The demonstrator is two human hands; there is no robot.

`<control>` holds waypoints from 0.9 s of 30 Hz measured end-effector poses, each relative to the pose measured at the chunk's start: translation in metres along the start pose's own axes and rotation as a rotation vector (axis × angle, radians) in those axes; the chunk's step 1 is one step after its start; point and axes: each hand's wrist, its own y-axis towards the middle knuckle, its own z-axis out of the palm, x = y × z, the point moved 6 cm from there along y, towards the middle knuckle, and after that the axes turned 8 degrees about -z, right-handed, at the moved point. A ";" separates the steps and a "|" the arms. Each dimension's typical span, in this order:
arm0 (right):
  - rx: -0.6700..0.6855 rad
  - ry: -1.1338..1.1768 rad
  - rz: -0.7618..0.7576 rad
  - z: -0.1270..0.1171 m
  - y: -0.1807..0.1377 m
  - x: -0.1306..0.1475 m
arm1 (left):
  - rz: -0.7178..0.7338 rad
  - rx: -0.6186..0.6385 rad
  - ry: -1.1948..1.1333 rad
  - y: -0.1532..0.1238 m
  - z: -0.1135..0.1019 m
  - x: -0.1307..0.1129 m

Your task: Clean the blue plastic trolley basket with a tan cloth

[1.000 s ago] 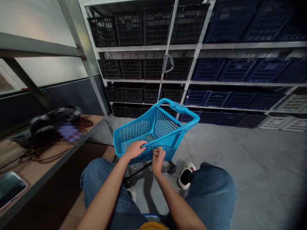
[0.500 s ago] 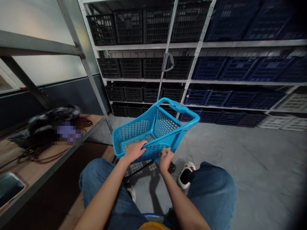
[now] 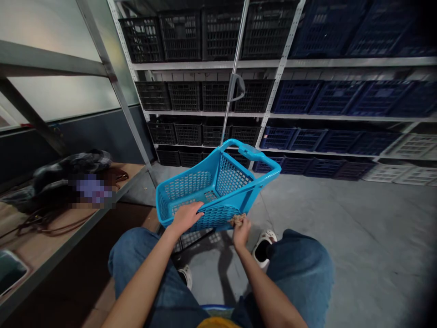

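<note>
Wiping underway: left hand (image 3: 185, 217) clamped on near rim of blue basket (image 3: 215, 187), centre frame above knees. Right hand (image 3: 241, 229) at 4 o'clock, closed on tan rag (image 3: 237, 220) against lower outer wall. Interior apparently unwiped.

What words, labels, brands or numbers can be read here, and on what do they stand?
None can be read.
Blue basket, held by the left hand and right hand: no print shows.
Shelf crates: no labels visible.
Patch on the bundle on the wooden shelf: blurred, unreadable.
</note>
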 end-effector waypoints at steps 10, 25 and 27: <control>0.417 0.179 -0.255 0.062 -0.073 0.067 | -0.053 0.022 -0.006 -0.002 -0.004 0.002; 0.419 0.279 -0.222 0.076 -0.087 0.070 | -0.026 0.004 0.034 -0.003 0.000 0.003; 0.390 0.279 -0.186 0.063 -0.074 0.058 | -0.024 0.003 0.036 -0.003 -0.001 0.004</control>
